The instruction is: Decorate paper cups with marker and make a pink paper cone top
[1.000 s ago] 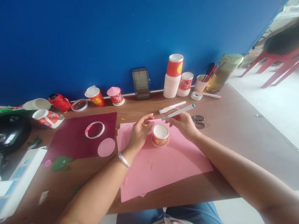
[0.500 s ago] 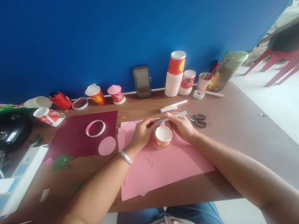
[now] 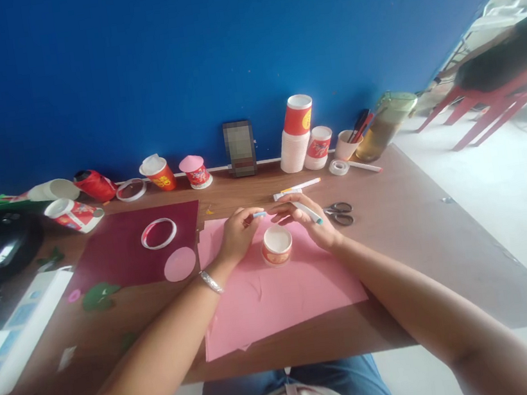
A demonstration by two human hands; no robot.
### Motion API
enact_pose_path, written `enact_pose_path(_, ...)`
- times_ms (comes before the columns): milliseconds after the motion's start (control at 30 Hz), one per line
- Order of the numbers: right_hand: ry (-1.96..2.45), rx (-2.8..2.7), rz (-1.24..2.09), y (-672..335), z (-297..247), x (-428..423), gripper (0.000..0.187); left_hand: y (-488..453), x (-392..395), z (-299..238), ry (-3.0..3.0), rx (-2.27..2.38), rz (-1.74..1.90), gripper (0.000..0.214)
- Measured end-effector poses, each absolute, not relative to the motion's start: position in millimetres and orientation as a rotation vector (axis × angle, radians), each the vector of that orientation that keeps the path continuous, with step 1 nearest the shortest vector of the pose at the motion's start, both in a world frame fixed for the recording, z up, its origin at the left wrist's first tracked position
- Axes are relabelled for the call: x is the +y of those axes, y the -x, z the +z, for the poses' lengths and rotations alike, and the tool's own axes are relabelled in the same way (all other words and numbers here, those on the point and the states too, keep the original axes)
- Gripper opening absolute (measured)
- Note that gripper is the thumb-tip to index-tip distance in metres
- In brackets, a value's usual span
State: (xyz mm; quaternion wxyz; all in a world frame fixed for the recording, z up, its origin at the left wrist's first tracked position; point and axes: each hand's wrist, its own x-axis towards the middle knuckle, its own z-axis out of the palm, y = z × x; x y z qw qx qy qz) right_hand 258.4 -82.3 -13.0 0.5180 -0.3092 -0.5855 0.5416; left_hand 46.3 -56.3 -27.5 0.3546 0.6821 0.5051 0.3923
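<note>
My left hand (image 3: 240, 234) is closed with a small blue pen cap (image 3: 259, 214) pinched at its fingertips. In my right hand (image 3: 315, 228) lies a white marker (image 3: 305, 210) with a teal end, its fingers curled loosely around it. The fingertips of both hands are close together. Just below them a short red and white paper cup (image 3: 278, 246) stands upright, its open rim facing up, untouched. It rests on stacked pink paper sheets (image 3: 278, 306). Beside my right hand lie dark-handled scissors (image 3: 339, 213).
A glue stick (image 3: 287, 195) and an orange-ended pen (image 3: 304, 185) lie beyond my hands. To the left are dark red paper (image 3: 118, 242), a white cup ring (image 3: 158, 234) and a pink paper disc (image 3: 180, 264). Stacked cups (image 3: 296, 148) and a bottle (image 3: 384, 126) line the wall.
The marker and its blue cap have come apart: the cap is in my left hand, the marker in my right. The marker has turned, its teal end now pointing towards me. The view has shifted slightly.
</note>
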Motion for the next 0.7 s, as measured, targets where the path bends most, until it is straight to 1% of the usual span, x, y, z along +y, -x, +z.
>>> enact_pose_path(67,0.657,-1.485,1.341,-260.2,-11.8,-84.4,0.062,-47.1,-56.5,-25.5,-1.729,1.354,0.972,0.029)
enact_pose_path(133,0.588,-1.556,1.361,-263.2,-8.5,-84.9,0.073,-48.6,-54.2,-22.2,-1.684,1.391,0.901,0.029)
enact_pose_path(267,0.481,-1.708,1.387,-265.4,-2.6,-84.5,0.088,-54.4,-38.1,-15.4,-1.815,1.380,0.879,0.029)
enact_pose_path(433,0.562,-1.906,1.354,-262.1,1.4,-86.2,0.104,-58.9,-18.3,-13.2,-2.007,1.277,0.888,0.023)
enact_pose_path(500,0.583,-1.988,1.303,-261.0,3.9,-88.3,0.105,-59.1,-16.1,-15.2,-2.087,1.246,0.846,0.022)
enact_pose_path(567,0.591,-2.083,1.220,-259.7,6.7,-91.1,0.102,-59.6,-15.2,-18.8,-2.144,1.263,0.816,0.022)
enact_pose_path(633,0.644,-2.184,1.143,-258.0,9.2,-94.6,0.094,-60.9,-13.9,-23.3,-2.160,1.305,0.802,0.022)
enact_pose_path(700,0.789,-2.237,1.091,-256.0,10.7,-98.0,0.081,-62.4,-11.7,-28.0,-2.172,1.325,0.789,0.021)
